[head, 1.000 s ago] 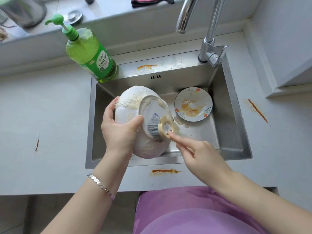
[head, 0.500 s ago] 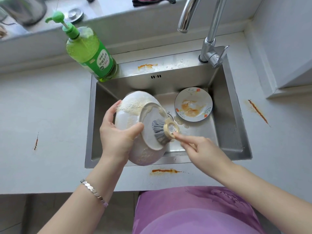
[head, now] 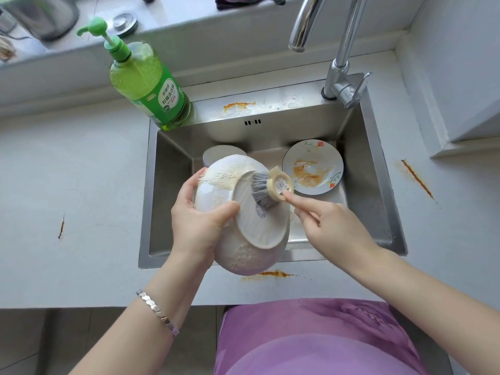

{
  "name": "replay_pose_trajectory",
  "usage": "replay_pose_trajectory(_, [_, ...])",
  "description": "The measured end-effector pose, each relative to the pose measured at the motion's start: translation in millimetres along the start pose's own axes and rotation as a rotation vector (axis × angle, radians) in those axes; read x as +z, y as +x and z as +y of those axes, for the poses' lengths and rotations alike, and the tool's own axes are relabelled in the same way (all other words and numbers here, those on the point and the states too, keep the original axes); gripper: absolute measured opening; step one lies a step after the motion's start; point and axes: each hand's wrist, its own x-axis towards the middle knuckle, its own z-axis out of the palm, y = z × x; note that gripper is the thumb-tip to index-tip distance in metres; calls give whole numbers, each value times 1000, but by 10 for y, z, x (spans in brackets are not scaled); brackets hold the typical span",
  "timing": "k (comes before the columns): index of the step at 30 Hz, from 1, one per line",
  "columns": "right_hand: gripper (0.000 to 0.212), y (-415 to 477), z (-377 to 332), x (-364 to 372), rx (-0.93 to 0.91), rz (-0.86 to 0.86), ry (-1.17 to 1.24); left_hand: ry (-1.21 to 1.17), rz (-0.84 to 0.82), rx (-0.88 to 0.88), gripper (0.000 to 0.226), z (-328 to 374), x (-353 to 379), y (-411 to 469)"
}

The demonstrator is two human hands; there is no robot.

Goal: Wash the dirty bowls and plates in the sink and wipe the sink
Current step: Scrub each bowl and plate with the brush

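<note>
A home kitchen, stainless steel sink (head: 173, 201) set into a pale desk (head: 67, 171), chrome tap (head: 343, 58) at its back rim, green pump bottle (head: 151, 87) of dish soap at the corner, sauce-smeared plate (head: 333, 156) in the basin, orange streaks (head: 416, 178) on the desk, a ledge (head: 189, 25) behind

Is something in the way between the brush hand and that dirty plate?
No, nothing visible blocks it. The plate lies in the sink just past the right hand, whose brush only overlaps the plate's rim in this view. The bowl is off to the left.
</note>
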Motion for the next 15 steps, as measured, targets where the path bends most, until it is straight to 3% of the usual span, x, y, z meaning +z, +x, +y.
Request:
replay_pose_trajectory(4, [43, -118, -175, 24, -99, -77, 18, -35, -17, -44, 66, -28, 24, 3])
replay_pose_trajectory(9, [40, 27, -71, -76, -13, -22, -16, 2, -62, -11, 67, -30, -15, 2])
replay_pose_trajectory(15, [39, -40, -287, -119, -156, -66, -70, 45, -99, 45, 67, -19, -37, 19])
